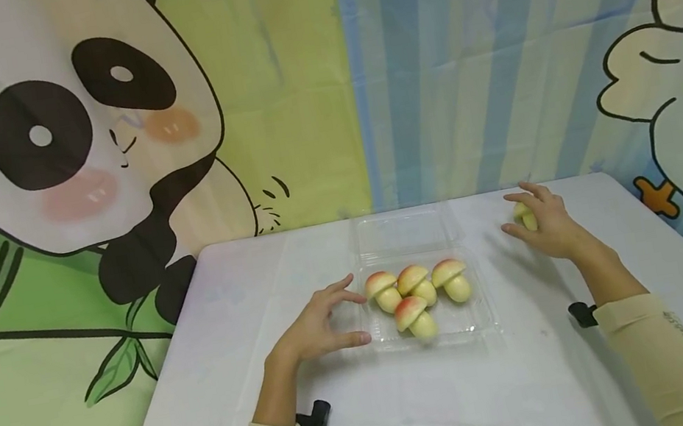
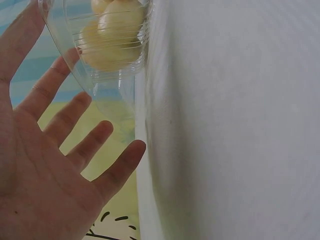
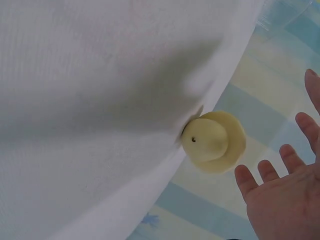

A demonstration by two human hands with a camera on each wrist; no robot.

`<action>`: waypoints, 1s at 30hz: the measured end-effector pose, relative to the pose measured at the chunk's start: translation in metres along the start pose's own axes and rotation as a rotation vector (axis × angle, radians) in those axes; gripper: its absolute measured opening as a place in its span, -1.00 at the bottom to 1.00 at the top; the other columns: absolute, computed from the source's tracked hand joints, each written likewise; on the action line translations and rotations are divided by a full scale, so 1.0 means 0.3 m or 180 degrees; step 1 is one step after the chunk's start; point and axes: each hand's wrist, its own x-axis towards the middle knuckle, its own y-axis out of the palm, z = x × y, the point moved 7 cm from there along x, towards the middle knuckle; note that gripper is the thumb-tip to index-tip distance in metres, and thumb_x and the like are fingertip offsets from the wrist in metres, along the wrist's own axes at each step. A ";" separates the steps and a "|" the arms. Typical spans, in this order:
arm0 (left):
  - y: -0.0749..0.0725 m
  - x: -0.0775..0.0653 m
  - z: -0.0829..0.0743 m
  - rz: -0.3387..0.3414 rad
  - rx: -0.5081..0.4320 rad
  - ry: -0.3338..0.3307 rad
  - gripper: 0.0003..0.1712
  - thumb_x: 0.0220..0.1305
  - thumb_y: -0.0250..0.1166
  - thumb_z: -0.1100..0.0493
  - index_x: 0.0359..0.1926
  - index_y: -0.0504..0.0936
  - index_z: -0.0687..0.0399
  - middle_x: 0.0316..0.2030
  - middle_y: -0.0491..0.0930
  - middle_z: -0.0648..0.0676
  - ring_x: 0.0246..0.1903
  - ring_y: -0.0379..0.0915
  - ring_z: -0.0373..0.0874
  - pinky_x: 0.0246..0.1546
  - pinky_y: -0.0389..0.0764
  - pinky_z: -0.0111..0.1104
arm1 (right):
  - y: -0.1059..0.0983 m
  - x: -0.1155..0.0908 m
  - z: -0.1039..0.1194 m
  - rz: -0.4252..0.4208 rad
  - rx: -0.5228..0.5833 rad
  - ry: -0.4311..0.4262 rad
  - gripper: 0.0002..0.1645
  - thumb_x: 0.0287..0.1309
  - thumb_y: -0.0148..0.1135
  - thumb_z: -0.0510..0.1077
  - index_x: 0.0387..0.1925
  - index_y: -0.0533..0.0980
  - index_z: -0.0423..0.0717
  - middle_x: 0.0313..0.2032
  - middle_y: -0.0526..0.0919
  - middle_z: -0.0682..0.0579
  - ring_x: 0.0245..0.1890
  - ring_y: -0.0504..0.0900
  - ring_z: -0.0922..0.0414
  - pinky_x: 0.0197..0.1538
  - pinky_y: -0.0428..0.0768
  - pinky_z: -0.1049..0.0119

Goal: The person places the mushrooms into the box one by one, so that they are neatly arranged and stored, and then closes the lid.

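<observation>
Right grip (image 1: 543, 222) wide, holding nothing: fingers spread around the loose mushroom (image 3: 204, 141), with a gap showing between fingertips and cap in the right wrist view. That piece is on the white surface (image 1: 478, 400), right of the clear container (image 1: 466, 320) and about level with its lid (image 1: 403, 233). Left grip (image 1: 315, 325) also wide, thumb and fingers parted at the container's left wall (contact there: can't tell).

Container is a hinged plastic clamshell, lid laid back behind the base. Base holds four mushroom-shaped pieces, pale yellow stems, red-tinged caps. Rough row toward the container's rear: left piece (image 1: 389, 298), middle piece (image 1: 420, 288), right piece (image 1: 457, 285) (all lying tilted). Front piece (image 1: 420, 320) lies nearer the container's front edge, cap up-left. Behind the container: printed backdrop (image 1: 297, 101), panda to the left, blue stripes to the right.
</observation>
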 end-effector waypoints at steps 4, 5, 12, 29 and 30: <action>-0.002 -0.001 -0.001 -0.0020 0.0013 0.0013 -0.24 0.02 0.59 -0.27 0.22 0.64 -0.14 0.59 0.14 -0.03 0.50 0.06 0.08 0.35 0.33 0.12 | 0.005 0.001 -0.020 0.0111 -0.0029 0.0074 -0.22 0.42 0.26 0.07 0.47 0.23 -0.21 0.56 -0.10 -0.41 0.40 -0.07 -0.62 0.19 0.08 -0.61; -0.002 -0.001 -0.002 -0.0023 0.0009 0.0015 -0.24 0.02 0.60 -0.27 0.22 0.64 -0.14 0.59 0.14 -0.03 0.50 0.07 0.08 0.35 0.33 0.12 | 0.006 0.001 -0.028 0.0133 -0.0054 0.0084 -0.20 0.43 0.25 0.08 0.48 0.22 -0.21 0.57 -0.11 -0.41 0.40 -0.07 -0.62 0.19 0.07 -0.61; 0.011 0.003 -0.007 0.0026 0.0008 0.0046 -0.23 0.04 0.58 -0.28 0.24 0.62 -0.12 0.60 0.12 0.03 0.52 0.03 0.10 0.35 0.34 0.12 | -0.001 -0.012 -0.077 0.0296 -0.0087 0.0174 -0.13 0.43 0.23 0.09 0.53 0.13 -0.24 0.56 -0.10 -0.46 0.44 -0.05 -0.55 0.32 -0.02 -0.49; 0.004 -0.003 0.004 0.0012 0.0058 0.0010 -0.23 0.03 0.57 -0.31 0.24 0.62 -0.16 0.60 0.11 -0.02 0.51 0.05 0.06 0.35 0.34 0.10 | 0.015 -0.027 -0.112 0.0414 -0.0104 0.0438 -0.05 0.41 0.27 0.05 0.53 0.06 -0.36 0.38 -0.03 -0.60 0.25 0.13 -0.57 0.06 0.38 -0.45; 0.003 -0.003 0.004 0.0010 0.0059 0.0008 -0.23 0.03 0.57 -0.31 0.24 0.62 -0.16 0.60 0.12 -0.03 0.50 0.05 0.06 0.35 0.34 0.10 | 0.018 -0.030 -0.112 0.0421 -0.0087 0.0454 -0.06 0.40 0.28 0.04 0.52 0.09 -0.35 0.37 -0.03 -0.61 0.23 0.17 -0.56 0.03 0.41 -0.41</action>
